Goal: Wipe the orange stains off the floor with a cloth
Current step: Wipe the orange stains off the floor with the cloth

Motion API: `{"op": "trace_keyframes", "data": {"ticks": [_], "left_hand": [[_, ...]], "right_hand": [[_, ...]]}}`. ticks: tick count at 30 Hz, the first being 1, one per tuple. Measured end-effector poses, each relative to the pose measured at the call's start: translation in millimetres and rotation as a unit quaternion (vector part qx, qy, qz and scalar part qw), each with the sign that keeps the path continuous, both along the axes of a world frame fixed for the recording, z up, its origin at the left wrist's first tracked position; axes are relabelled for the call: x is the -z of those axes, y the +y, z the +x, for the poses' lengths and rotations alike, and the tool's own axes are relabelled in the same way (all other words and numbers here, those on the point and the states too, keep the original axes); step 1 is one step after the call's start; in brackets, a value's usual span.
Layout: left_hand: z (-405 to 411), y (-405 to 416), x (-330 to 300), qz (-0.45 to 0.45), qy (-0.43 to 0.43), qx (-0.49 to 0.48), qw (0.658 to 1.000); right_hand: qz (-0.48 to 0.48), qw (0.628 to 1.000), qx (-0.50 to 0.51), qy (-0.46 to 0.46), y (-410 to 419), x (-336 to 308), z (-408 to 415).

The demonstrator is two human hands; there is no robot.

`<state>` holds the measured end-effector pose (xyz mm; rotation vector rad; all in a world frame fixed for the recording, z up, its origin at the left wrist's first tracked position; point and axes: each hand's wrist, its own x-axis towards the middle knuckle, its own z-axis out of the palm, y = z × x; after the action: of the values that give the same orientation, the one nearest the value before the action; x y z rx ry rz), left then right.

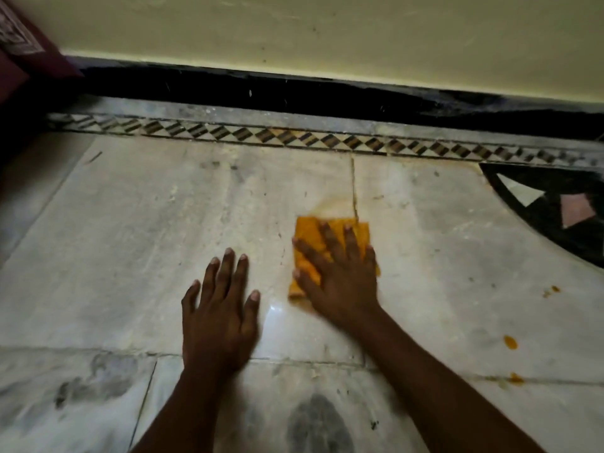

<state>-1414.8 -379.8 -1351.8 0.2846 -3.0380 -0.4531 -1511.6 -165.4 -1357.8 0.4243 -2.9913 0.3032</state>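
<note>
Marble floor [130, 243] under both hands, a folded orange cloth [309, 237] at its centre.

The left hand [219, 318] lies flat on bare marble, fingers spread; the right hand [340, 276], fingers splayed, presses the cloth below a faint smear [330, 207]. Orange stains [510, 342] dot the floor well to the right.

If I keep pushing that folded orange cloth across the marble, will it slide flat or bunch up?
The folded orange cloth looks thin and floppy, so it would probably bunch without the right hand pressing flat across it. The marble floor shows a glossy highlight, so it likely slides easily. The faint orange smear beyond the cloth suggests it may spread residue rather than lift it.
</note>
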Motion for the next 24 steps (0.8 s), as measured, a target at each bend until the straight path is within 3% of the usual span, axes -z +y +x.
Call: {"op": "trace_keyframes", "data": {"ticks": [3, 5, 7, 8, 11, 14, 17, 20, 22, 24], "left_hand": [[3, 0, 2, -0.001, 0.003, -0.007, 1.0], [3, 1, 5, 0.0, 0.007, -0.006, 1.0], [2, 2, 7, 0.002, 0.007, -0.003, 1.0], [1, 2, 6, 0.003, 0.009, -0.002, 1.0], [0, 2, 4, 0.008, 0.014, -0.002, 1.0], [2, 2, 3, 0.009, 0.01, 0.0, 1.0], [1, 3, 5, 0.008, 0.005, 0.0, 1.0], [2, 2, 5, 0.002, 0.001, -0.001, 1.0], [1, 0, 4, 0.002, -0.004, 0.0, 1.0], [1, 0, 1, 0.002, -0.013, -0.002, 1.0]], "right_hand": [[0.026, 1.0, -0.011, 0.009, 65, 6, 28], [0.043, 0.993, 0.104, -0.025, 85, -1, -10], [-0.002, 0.967, 0.243, -0.074, 61, -10, -57], [-0.008, 0.962, 0.256, -0.095, 40, -15, -73], [0.004, 0.988, 0.111, -0.109, -4, -16, -67], [0.015, 0.999, -0.019, -0.045, 28, -8, 15], [0.023, 0.991, 0.127, -0.037, 90, -9, 42], [-0.015, 0.935, 0.338, -0.108, 81, -19, -33], [-0.054, 0.932, 0.329, -0.143, 41, -22, -84], [-0.032, 0.963, 0.23, -0.133, 6, -16, -95]]}}
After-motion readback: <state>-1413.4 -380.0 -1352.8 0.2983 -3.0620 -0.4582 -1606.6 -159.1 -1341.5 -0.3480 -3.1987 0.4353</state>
